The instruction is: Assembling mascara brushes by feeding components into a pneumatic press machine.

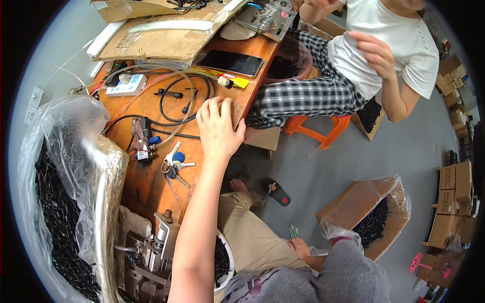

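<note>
My left hand [220, 126] rests on the wooden table [189, 159] at its right edge, fingers bent a little and apart, with nothing visible in them. Close by lie a looped black cable [162, 103] and a bunch of keys [174, 165] with a blue tag. Low beside my right thigh, my right hand [299, 248] is closed around a thin green and whitish piece [293, 232], too small to name. Left of my forearm stands a metal bench fixture [154, 252], and a white-rimmed tub [230, 252] of black parts is partly hidden behind that arm.
A plastic-lined box [108, 171] of black parts stands at left. Up the table are a phone [232, 62], a power strip [126, 85] and cardboard [156, 43]. Opposite sits a co-worker [348, 65] on an orange stool [321, 132]. Another open carton [399, 214] is on the floor.
</note>
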Demonstrator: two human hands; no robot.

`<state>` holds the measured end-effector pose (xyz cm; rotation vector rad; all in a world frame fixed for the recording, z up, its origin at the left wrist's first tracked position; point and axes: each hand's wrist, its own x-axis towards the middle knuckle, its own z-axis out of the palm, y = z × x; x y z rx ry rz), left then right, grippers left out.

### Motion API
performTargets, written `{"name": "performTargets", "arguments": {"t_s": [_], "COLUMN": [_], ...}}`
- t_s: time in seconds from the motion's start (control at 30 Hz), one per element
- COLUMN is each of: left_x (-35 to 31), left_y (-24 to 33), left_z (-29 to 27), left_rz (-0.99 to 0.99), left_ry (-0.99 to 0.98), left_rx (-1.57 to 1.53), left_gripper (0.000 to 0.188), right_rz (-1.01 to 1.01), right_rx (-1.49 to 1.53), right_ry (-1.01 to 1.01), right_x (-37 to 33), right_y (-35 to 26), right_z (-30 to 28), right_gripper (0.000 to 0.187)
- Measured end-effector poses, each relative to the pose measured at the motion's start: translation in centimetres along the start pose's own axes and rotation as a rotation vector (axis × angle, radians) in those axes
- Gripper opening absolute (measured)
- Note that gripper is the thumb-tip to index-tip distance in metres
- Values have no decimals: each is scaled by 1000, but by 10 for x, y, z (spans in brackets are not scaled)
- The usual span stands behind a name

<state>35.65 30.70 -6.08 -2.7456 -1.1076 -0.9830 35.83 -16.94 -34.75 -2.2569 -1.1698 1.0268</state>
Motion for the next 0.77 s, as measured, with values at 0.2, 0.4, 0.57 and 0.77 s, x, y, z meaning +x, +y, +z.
{"name": "performTargets", "arguments": {"t_s": [0.2,0.4,0.57,0.77], "left_x": [1,6,0,2], "left_y": [1,1,-3,8], "left_z": [0,4,-10,0], "left_rz": [7,14,2,-20], "left_ry": [-7,37,51,29], "left_rx": [6,-18,-33,-112], "left_gripper": [52,51,51,53], "right_rz": [-10,-11,-64,-128], "right_rx": [11,10,-11,-87], "right_ry": [24,-24,48,49], "right_x": [-3,-3,4,-29], "right_y": [0,5,27,55], "right_z": [4,6,28,25], "right_gripper": [31,24,23,25]}}
